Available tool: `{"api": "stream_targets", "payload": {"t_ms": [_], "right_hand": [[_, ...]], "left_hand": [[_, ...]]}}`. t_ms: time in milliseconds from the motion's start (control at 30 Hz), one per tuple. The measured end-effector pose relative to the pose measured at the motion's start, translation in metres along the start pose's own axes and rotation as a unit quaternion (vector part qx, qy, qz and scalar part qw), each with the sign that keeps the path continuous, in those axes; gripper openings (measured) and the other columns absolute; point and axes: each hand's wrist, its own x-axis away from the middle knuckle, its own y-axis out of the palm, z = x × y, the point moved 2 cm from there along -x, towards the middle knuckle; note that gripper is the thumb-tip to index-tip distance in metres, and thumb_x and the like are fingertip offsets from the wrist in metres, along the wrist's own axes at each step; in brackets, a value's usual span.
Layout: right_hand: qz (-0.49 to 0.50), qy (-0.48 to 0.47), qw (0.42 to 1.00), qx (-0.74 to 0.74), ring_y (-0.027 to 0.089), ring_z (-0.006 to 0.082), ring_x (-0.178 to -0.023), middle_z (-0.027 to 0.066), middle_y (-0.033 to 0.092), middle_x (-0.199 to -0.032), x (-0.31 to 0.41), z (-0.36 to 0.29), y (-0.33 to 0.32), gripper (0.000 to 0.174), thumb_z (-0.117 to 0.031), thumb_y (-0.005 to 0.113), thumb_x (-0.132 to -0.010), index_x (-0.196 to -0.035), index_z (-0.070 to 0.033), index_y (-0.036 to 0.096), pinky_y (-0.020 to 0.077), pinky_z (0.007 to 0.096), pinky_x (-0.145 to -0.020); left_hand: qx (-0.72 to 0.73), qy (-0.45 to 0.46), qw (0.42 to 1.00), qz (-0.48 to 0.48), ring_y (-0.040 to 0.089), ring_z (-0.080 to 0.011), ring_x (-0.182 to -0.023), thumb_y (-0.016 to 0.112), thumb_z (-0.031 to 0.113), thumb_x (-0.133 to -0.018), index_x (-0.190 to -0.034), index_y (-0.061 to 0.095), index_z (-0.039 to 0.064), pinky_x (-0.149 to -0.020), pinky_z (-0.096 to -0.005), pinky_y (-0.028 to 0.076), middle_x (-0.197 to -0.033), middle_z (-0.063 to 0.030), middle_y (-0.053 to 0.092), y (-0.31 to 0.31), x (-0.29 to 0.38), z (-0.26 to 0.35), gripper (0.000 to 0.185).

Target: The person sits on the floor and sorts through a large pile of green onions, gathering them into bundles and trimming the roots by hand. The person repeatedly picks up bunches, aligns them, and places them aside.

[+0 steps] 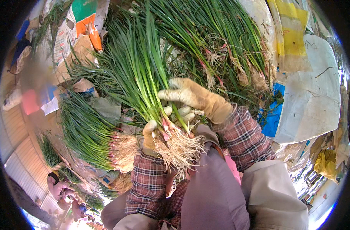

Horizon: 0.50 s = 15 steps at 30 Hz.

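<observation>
A bunch of long allium greens (142, 83), with the flat leaves of young garlic, hangs tilted before me, roots toward my lap. My left hand (149, 133), in a tan work glove with pale fingertips, wraps the bunch near its pinkish stem bases (167, 126). Its fingers come round from behind and its thumb lies in front. Pale tangled roots (180, 148) spill below this grip. My right hand (196, 96), gloved too, reaches across the stalks from the right, fingers over one stalk (179, 116) at the bunch's edge. Whether it grips that stalk is unclear.
A neat pile of greens with roots (91, 135) lies at left. Looser, untrimmed-looking greens (203, 31) spread ahead. White sheeting (307, 95) covers the right side, near a yellow plastic bag (326, 164). Other people (61, 188) sit at lower left. Printed sacking (83, 17) lies far left.
</observation>
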Motion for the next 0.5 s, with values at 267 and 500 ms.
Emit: {"api": "stream_targets", "payload": {"t_ms": [267,500], "right_hand": [[-0.035,-0.169,0.93,0.326,0.057,0.0132,-0.066,0.0057,0.059,-0.076,0.048,-0.002,0.02,0.053,-0.049,0.051,-0.094,-0.113,-0.001,0.06,0.0485,0.0268,-0.065],[0.181,-0.037,0.944,0.275,0.05,0.0113,-0.05,0.0036,0.057,-0.059,0.126,0.015,-0.037,0.026,-0.028,0.056,-0.095,-0.093,-0.004,0.065,0.0408,0.0277,-0.051]], "left_hand": [[0.061,0.11,0.991,0.05,0.057,-0.0295,-0.108,0.06,0.038,-0.084,-0.124,0.053,0.002,-0.088,-0.0464,0.053,-0.113,-0.0126,0.058,0.001,-0.004,0.004,0.054],[0.02,0.05,0.998,0.015,0.057,-0.0214,-0.083,0.068,0.033,-0.077,-0.103,0.055,0.002,-0.076,-0.0449,0.056,-0.098,-0.008,0.052,0.0,-0.014,0.002,0.042]]}}
